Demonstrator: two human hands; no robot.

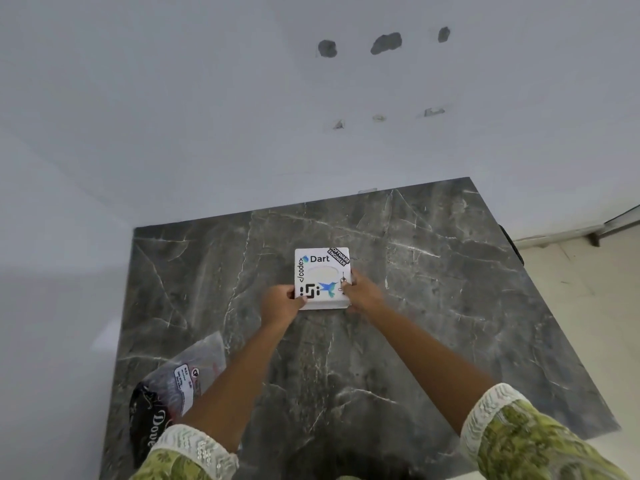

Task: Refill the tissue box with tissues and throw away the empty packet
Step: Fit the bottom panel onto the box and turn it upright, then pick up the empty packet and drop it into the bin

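Note:
A white square tissue box [322, 268] with stickers and an oval opening on top sits in the middle of the dark marble table [433, 306]. My left hand [281, 304] grips its near left corner, thumb on the lid. My right hand [363, 293] holds its right side. A crumpled clear plastic packet [180, 382] with black and red print lies flat at the table's near left, beside my left forearm.
A white wall rises behind the table, with several dark patches and small marks high up. Pale floor shows to the right of the table, and a metal rail [588, 233] runs along the wall base there.

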